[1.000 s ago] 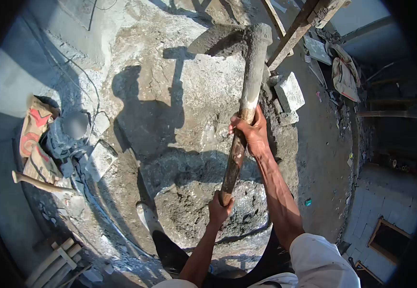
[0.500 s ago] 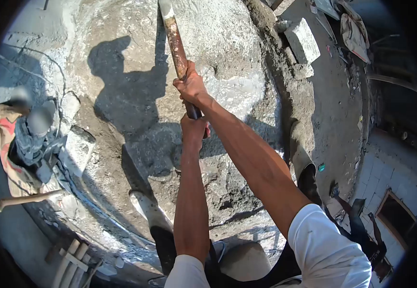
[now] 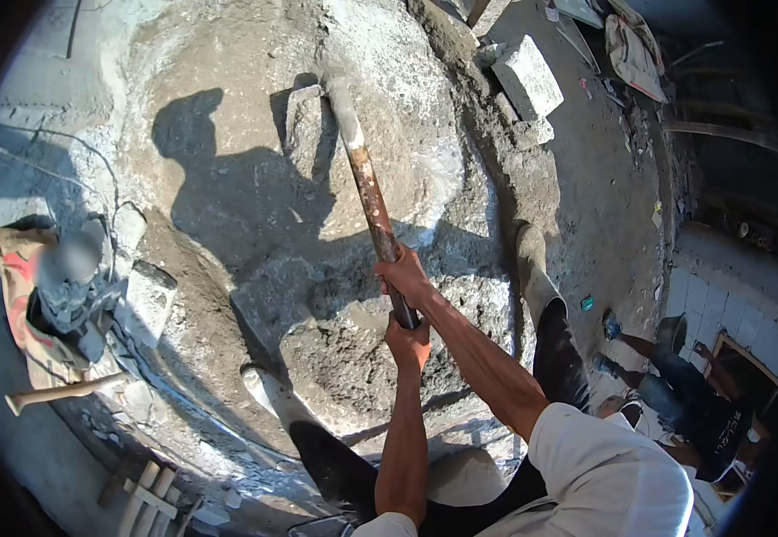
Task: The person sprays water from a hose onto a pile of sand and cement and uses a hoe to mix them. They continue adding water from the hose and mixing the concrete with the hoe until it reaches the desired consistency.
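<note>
My left hand (image 3: 408,345) is closed round the lower end of a long handle (image 3: 369,190), near the middle of the view. Just above it, my right hand (image 3: 404,276) grips the same handle. The handle is reddish brown, with its far part coated in grey. At its far end a hoe-like head (image 3: 305,123), caked in grey, rests at the wet grey mortar mix (image 3: 237,54). Lumpy mix (image 3: 344,358) lies nearer, between my boots (image 3: 268,387).
Pale blocks (image 3: 528,79) stand at the upper right. On the left are a sack (image 3: 20,277), another block (image 3: 146,302) and a wooden handle (image 3: 65,392). A wooden piece (image 3: 149,499) lies lower left. Another person (image 3: 675,385) is at the lower right.
Both my hands have moved down and right with the handle, closer to my body. The tool's head has come into view on the mix. More of the other person shows.
</note>
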The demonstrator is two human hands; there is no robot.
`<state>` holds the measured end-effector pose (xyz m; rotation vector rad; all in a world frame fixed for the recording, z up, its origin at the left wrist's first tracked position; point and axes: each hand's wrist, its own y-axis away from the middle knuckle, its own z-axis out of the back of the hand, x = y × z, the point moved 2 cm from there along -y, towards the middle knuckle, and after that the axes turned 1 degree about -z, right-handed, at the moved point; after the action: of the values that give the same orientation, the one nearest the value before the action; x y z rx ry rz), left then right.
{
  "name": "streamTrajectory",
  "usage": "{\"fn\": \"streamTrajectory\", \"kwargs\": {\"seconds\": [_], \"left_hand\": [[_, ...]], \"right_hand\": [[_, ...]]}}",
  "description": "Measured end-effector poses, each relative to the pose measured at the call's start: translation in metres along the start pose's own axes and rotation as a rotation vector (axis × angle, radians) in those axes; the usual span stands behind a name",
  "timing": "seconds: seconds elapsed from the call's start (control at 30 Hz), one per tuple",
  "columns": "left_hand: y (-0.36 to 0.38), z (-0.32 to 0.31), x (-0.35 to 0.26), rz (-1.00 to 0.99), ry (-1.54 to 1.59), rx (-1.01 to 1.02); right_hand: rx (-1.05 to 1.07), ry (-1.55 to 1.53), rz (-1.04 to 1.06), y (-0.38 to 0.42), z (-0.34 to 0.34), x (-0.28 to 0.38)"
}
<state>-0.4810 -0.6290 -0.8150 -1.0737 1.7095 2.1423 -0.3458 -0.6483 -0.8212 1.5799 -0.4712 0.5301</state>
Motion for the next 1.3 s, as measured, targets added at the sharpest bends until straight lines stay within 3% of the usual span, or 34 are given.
{"fn": "streamTrajectory", "kwargs": {"seconds": [0.07,0.1,0.17,0.23,0.27,0.3,0.37,0.4,0.47,0.6,0.67,0.9,0.97,1.1,1.17,1.3], "left_hand": [[0.001,-0.017,0.011,-0.244,-0.039,0.021],[-0.001,-0.028,-0.016,-0.244,-0.033,0.023],[-0.018,-0.056,-0.08,-0.496,-0.031,-0.057],[-0.059,-0.08,-0.147,-0.45,0.052,0.073],[-0.088,-0.095,-0.175,-0.519,0.025,0.035],[-0.125,-0.109,-0.192,-0.642,0.118,0.14],[-0.158,-0.131,-0.246,-0.529,0.197,0.162],[-0.16,-0.134,-0.266,-0.482,0.228,0.201],[-0.167,-0.139,-0.252,-0.296,0.181,0.211],[-0.163,-0.133,-0.13,-0.009,-0.134,0.11],[-0.161,-0.126,-0.06,-0.016,-0.461,0.038],[-0.037,-0.123,-0.014,-0.071,-0.579,0.004],[-0.013,-0.112,0.021,-0.049,-0.448,0.04],[0.018,-0.071,-0.006,-0.125,-0.503,0.049],[-0.006,-0.043,-0.035,-0.297,-0.436,0.024],[-0.085,0.023,-0.173,-0.512,-0.463,-0.078]], "right_hand": [[0.021,0.048,0.037,0.012,0.014,0.025],[0.019,0.053,0.04,0.016,0.016,0.051],[0.038,0.044,0.272,0.011,0.022,0.112],[0.086,-0.019,0.467,-0.019,0.018,0.183],[0.107,-0.004,0.508,-0.035,0.015,0.221],[0.089,0.141,0.586,-0.058,0.017,0.254],[0.014,0.189,0.611,-0.104,0.014,0.299],[0.089,0.213,0.62,-0.131,0.016,0.308],[0.071,0.214,0.445,-0.158,0.023,0.288],[0.006,0.049,0.115,-0.184,0.065,0.147],[0.008,-0.062,0.01,-0.167,0.084,0.091],[-0.119,-0.09,-0.003,-0.069,0.129,0.017],[-0.141,-0.036,-0.002,-0.044,0.131,0.0],[-0.107,-0.149,0.071,0.004,0.098,0.01],[-0.082,-0.113,0.174,0.006,0.058,0.047],[0.047,-0.085,0.408,-0.019,-0.06,0.171]]}}
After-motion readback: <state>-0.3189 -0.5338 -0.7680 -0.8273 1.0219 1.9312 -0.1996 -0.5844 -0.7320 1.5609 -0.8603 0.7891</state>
